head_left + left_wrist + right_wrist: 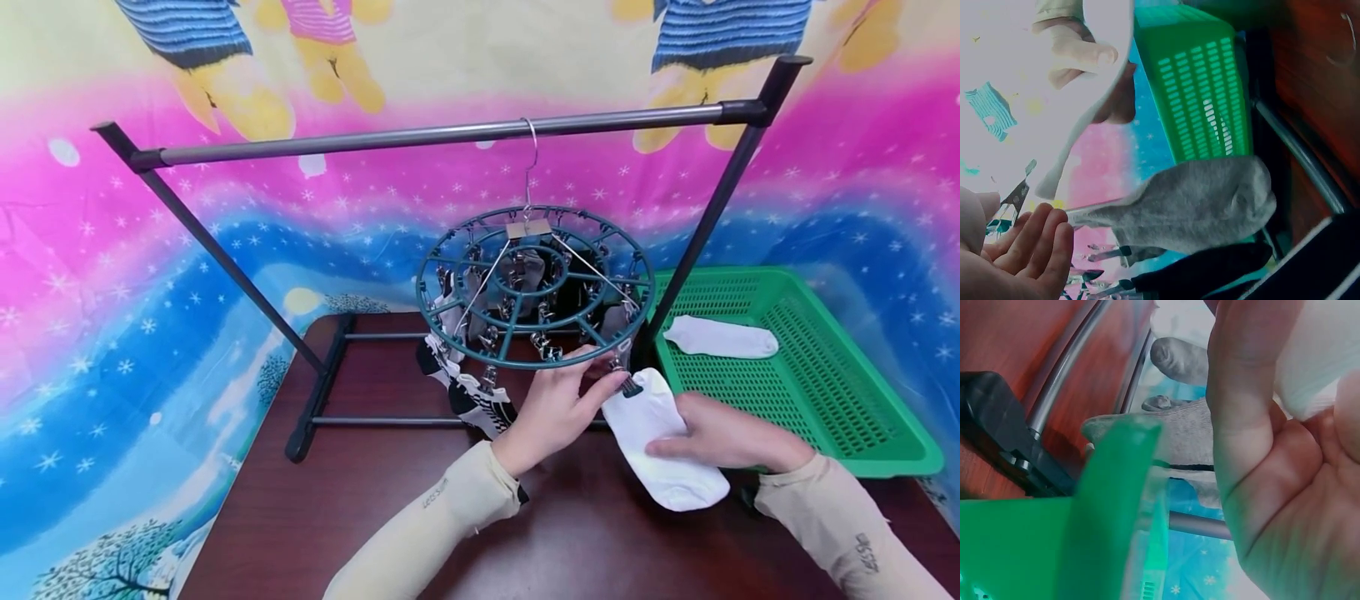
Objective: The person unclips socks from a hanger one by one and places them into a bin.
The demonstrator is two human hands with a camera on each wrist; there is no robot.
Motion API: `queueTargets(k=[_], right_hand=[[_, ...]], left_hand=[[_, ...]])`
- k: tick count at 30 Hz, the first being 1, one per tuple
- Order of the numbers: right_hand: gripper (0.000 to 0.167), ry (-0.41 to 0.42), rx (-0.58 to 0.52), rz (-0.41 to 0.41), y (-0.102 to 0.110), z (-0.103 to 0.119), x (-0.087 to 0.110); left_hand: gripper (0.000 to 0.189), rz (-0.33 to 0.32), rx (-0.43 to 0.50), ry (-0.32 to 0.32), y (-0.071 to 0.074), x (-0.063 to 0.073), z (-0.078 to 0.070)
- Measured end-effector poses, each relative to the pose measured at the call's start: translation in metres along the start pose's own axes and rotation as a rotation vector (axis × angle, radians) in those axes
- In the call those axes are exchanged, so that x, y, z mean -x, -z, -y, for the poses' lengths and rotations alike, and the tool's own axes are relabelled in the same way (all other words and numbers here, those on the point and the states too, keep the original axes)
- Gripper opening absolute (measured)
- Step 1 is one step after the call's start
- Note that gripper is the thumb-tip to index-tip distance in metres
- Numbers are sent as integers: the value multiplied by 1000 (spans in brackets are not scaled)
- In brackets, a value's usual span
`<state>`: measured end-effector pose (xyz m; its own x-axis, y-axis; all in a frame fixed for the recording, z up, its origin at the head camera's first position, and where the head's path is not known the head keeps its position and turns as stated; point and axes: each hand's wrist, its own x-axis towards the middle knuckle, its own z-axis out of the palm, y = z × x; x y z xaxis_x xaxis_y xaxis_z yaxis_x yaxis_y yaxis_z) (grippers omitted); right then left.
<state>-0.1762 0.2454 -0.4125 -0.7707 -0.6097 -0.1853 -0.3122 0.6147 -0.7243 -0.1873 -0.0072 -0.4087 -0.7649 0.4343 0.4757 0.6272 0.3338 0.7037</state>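
Right hand (716,429) grips a white sock (637,429), thumb across its face, between 4 and 5 o'clock from the round green hanger (515,312). Left hand (558,404) pinches a metal clip (632,386) at the sock's upper edge; cannot tell if it bites fabric. Black-and-white socks (480,407) hang at 7 o'clock. Green basket (813,400), roughly 3 o'clock, holds another white sock (723,337).

White glare in left wrist view
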Motion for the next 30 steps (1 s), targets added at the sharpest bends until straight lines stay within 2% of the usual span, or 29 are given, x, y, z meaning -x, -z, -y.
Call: queueTargets(k=[5, 8, 15, 24, 30], right_hand=[[27, -14, 8, 1, -2, -2, -2], [28, -11, 17, 4, -2, -4, -3], [23, 25, -28, 28, -1, -8, -4], [18, 50, -51, 38, -1, -6, -4], [17, 55, -43, 43, 2, -7, -2]], left_hand=[[31, -25, 82, 2, -1, -2, -2], [31, -37, 85, -11, 0, -2, -2], [27, -102, 8, -65, -2, 1, 0], [27, -161, -15, -50, -2, 4, 2], [25, -187, -49, -70, -1, 5, 4]])
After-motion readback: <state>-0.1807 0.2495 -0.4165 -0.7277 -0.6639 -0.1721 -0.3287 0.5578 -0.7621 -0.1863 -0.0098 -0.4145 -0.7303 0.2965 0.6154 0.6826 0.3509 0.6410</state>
